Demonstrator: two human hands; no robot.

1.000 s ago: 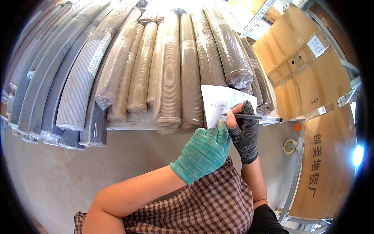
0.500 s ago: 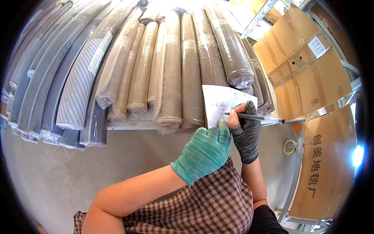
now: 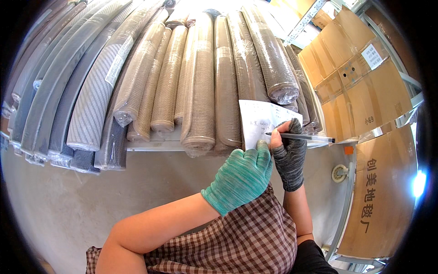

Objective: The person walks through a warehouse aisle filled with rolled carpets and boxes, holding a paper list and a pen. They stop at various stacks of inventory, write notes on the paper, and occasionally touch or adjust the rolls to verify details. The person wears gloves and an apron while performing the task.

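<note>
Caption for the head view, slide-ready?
Gloved left hand steadies a paper sheet while right hand writes with a pen before shelved carpet rolls.

Single head-worn fisheye view, looking down and forward.
The camera sat close above the person's raised hands, facing a shelf (image 3: 150,145) of wrapped carpet rolls (image 3: 200,82); straight edges bowed toward the dark rim, floor below.

A warehouse or stockroom for carpets: many plastic-wrapped rolls (image 3: 200,91) of grey, beige and brown woven material lie side by side on a low shelf (image 3: 150,145), ends facing out. Large cardboard boxes (image 3: 360,77) stand stacked on metal racking (image 3: 346,192) to the right, over a bare concrete floor (image 3: 68,205).
</note>
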